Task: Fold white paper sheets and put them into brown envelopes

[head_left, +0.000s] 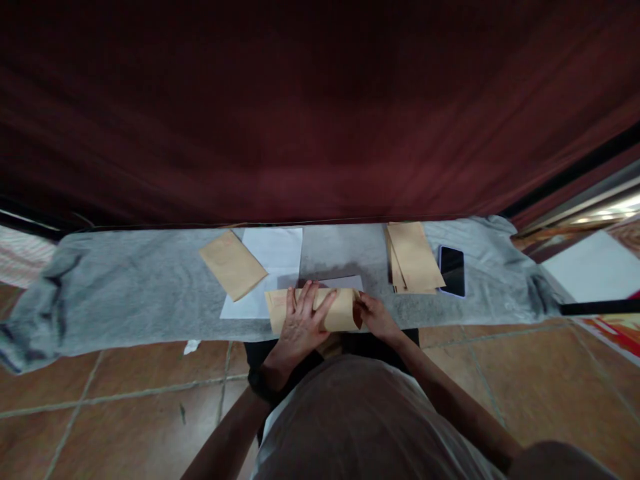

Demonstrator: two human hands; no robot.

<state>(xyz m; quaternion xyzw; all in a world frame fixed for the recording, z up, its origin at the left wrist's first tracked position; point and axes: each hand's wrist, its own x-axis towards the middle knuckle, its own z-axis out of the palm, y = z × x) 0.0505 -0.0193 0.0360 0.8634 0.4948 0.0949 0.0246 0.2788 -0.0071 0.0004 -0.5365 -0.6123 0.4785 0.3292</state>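
A brown paper envelope [341, 312] lies near the front edge of the cloth-covered bench. My left hand [301, 320] rests flat on it with the fingers spread. At the envelope's right end, my right hand [376, 315] pinches the edge, and the paper there bows up so the end gapes. Partly under the envelope is a white sheet [350, 282], mostly hidden. Further left, a single brown envelope [233, 265] overlaps white paper [285, 248] with fold lines. A stack of brown envelopes [413, 257] sits to the right of my hands.
A phone [453, 272] with a purple case lies beside the stack. Grey cloth [135, 287] covers the narrow bench. A dark red curtain [320, 133] rises behind it. A white board [590, 267] and a black bar [600, 307] are at the right. Tiled floor [150, 413] lies below.
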